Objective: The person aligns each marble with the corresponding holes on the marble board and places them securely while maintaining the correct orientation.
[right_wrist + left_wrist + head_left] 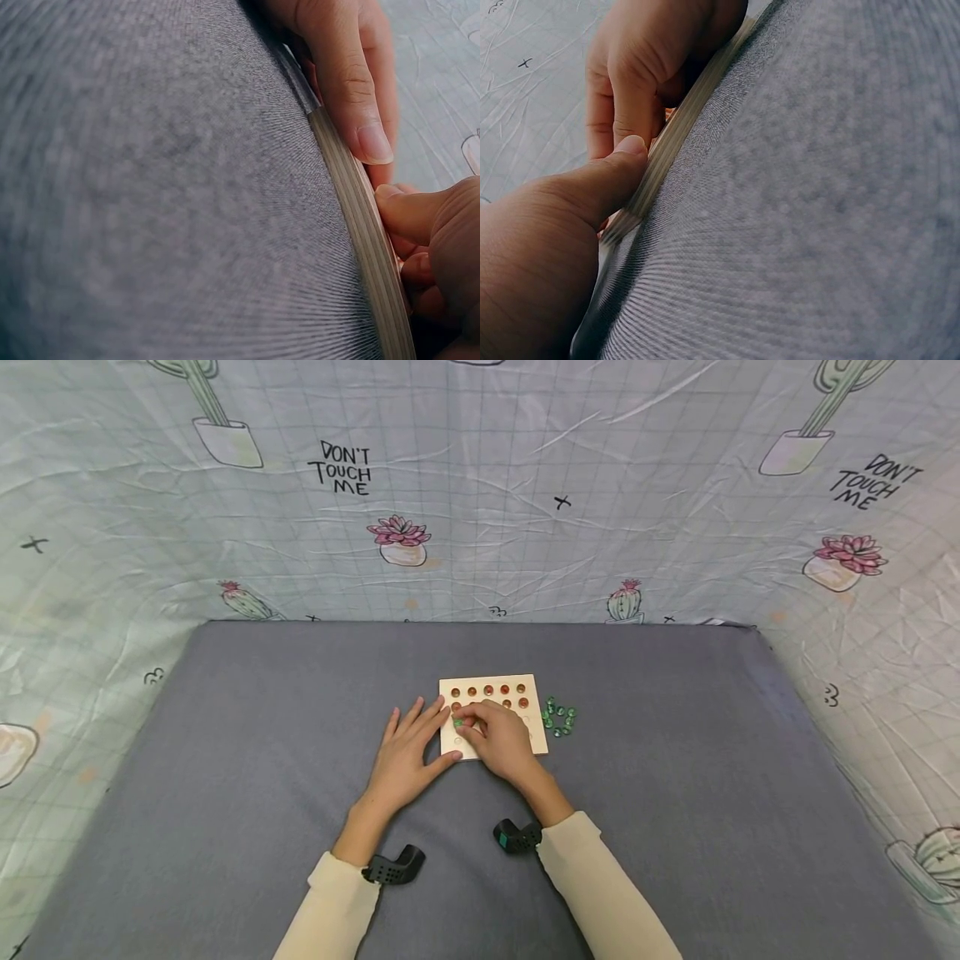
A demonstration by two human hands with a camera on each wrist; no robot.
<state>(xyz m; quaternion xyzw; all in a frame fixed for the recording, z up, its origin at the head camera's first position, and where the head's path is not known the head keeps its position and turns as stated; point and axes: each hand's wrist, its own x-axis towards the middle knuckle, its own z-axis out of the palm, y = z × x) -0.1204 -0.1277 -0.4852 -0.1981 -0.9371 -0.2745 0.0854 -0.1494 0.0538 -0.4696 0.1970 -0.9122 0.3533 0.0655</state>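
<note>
A pale wooden board (491, 682) with round hollows lies on the grey cloth. Reddish-brown glass pieces (489, 691) fill its far rows. My left hand (405, 756) rests along the board's left side, fingers spread, its thumb at the near left corner; in the left wrist view that thumb (622, 169) lies against the board's edge. Over the board, my right hand (501, 739) pinches a small green glass piece (458, 722) between thumb and forefinger, at a hollow by the left side. That hand hides part of the board. Both wrist views show the layered board edge (360, 232), not the green piece.
Several loose green glass pieces (558, 712) lie on the cloth just right of the board. A patterned curtain (480, 527) rises behind and at both sides of the grey surface (300, 668). Each wrist wears a black camera mount (395, 866).
</note>
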